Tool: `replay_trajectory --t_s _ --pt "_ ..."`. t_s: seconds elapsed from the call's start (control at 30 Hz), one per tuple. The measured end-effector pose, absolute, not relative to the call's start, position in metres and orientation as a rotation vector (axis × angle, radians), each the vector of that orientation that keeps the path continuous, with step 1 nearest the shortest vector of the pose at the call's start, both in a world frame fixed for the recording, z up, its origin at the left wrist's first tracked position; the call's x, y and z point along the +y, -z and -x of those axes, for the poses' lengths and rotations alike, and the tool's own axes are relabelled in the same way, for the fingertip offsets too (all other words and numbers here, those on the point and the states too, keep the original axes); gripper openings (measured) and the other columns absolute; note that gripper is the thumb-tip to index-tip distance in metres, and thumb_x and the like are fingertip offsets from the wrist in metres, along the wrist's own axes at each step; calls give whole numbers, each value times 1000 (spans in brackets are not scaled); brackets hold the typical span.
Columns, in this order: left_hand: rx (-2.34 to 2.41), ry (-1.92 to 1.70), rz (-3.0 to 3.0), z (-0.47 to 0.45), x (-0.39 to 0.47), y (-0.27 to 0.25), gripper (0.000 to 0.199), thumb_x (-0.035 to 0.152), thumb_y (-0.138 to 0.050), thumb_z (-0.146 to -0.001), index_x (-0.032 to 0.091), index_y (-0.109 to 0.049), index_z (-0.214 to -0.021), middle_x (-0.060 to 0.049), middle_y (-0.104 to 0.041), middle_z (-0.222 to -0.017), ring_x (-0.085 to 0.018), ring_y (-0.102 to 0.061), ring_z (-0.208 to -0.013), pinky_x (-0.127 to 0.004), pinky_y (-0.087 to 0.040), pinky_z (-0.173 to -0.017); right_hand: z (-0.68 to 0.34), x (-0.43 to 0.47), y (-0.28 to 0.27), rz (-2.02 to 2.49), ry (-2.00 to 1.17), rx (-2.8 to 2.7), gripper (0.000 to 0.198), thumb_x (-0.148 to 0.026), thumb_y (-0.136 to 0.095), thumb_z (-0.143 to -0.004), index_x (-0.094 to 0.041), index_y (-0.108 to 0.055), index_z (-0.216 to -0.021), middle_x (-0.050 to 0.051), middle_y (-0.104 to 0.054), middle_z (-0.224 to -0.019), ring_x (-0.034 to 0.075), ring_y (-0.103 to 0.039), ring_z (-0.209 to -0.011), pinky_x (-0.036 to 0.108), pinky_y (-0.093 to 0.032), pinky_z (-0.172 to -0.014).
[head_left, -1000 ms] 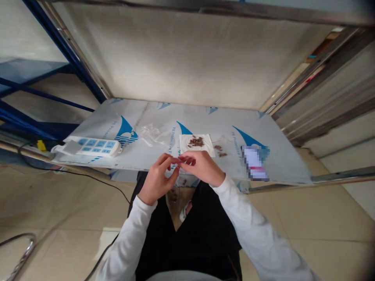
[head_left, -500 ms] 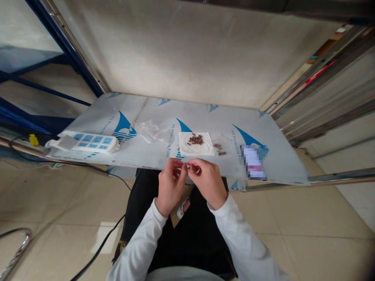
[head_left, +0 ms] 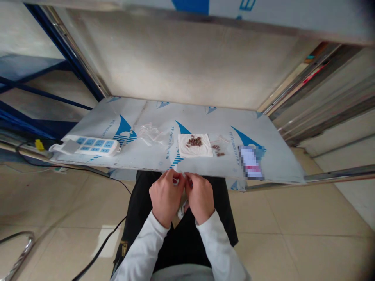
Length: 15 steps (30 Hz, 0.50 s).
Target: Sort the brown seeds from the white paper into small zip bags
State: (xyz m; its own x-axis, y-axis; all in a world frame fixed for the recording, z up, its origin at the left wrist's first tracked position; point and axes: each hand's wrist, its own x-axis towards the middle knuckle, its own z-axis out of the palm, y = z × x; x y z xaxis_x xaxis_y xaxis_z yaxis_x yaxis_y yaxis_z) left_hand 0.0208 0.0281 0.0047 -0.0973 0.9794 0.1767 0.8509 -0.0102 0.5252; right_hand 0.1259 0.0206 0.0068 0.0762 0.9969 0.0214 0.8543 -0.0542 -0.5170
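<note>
My left hand (head_left: 166, 197) and my right hand (head_left: 199, 197) meet over my lap, just in front of the shelf's near edge. The fingers of both are closed in a pinch, tips touching or nearly so. Whatever they hold is too small and too hidden to name. Beyond them, a white cloth or paper square (head_left: 183, 152) lies on the film-covered shelf (head_left: 140, 158). On that square is a pile of small brown pieces (head_left: 194, 141). To its right, a clear plastic bag (head_left: 224, 138) lies by several more brown pieces (head_left: 216, 148).
A white power strip (head_left: 96, 146) with blue sockets lies at the shelf's left end, its black cable (head_left: 99, 249) running down to the floor. Crumpled clear plastic (head_left: 150, 134) lies left of the square. A blurred-out phone-like object (head_left: 251, 162) is on the right. Another shelf (head_left: 263, 23) hangs above.
Both hands have drawn back toward my body, and the right one has come in to the left, its back now turned more upward. The view has tilted up slightly.
</note>
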Motion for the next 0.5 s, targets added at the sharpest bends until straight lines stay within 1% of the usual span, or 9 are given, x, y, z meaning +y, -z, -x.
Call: replay_trajectory --t_s 0.1,0.13,0.23,0.3,0.33,0.4,0.5 --pt "1968 -627 -1998 -21 22 -7 10 27 -60 -80 22 -58 -71 -3 -69 -70 -21 -65 -61 -26 -34 -49 -125 9 -8 2014 -493 -1829 23 -18 -46 -90 -21 -69 -86 9 -73 -85 24 -70 -78 29 -48 -66" --pt "1924 -622 -2003 -22 20 -8 9 25 -58 -81 22 -58 -73 -3 -69 -71 -21 -65 -62 -26 -35 -50 -125 6 -9 2029 -474 -1827 23 -18 -46 -91 -20 -68 -87 9 -74 -84 25 -70 -77 29 -48 -64" --pt "1770 -695 -1975 -23 13 -13 11 24 -54 -84 21 -57 -74 -3 -68 -72 -19 -65 -62 -27 -39 -54 -129 -2 -14 2037 -398 -1766 20 -16 -47 -89 -18 -63 -102 8 -73 -79 24 -70 -69 28 -47 -57" --pt "1693 -781 -1913 -24 10 -19 14 26 -52 -85 21 -57 -74 -3 -68 -70 -19 -64 -62 -28 -42 -57 -133 -8 -16 1962 -372 -1744 19 -16 -45 -90 -18 -60 -102 6 -72 -72 22 -69 -63 27 -46 -55" --pt "1668 -826 -1875 -24 9 -22 15 28 -52 -86 21 -57 -74 -3 -67 -70 -19 -64 -62 -28 -43 -58 -135 -11 -17 1897 -374 -1754 19 -16 -43 -91 -19 -60 -98 5 -71 -71 21 -69 -62 27 -47 -56" --pt "1614 -900 -1806 -25 8 -28 16 30 -51 -87 21 -58 -75 -3 -67 -71 -18 -64 -64 -28 -45 -59 -139 -16 -18 1757 -393 -1786 24 -14 -39 -91 -20 -62 -90 5 -71 -75 20 -69 -68 27 -49 -61" --pt "1509 -948 -1753 -25 6 -33 20 33 -51 -87 20 -58 -74 -2 -66 -68 -16 -61 -60 -27 -45 -57 -144 -22 -19 1659 -445 -1771 29 -9 -40 -89 -21 -67 -90 6 -72 -86 20 -69 -78 27 -51 -69"
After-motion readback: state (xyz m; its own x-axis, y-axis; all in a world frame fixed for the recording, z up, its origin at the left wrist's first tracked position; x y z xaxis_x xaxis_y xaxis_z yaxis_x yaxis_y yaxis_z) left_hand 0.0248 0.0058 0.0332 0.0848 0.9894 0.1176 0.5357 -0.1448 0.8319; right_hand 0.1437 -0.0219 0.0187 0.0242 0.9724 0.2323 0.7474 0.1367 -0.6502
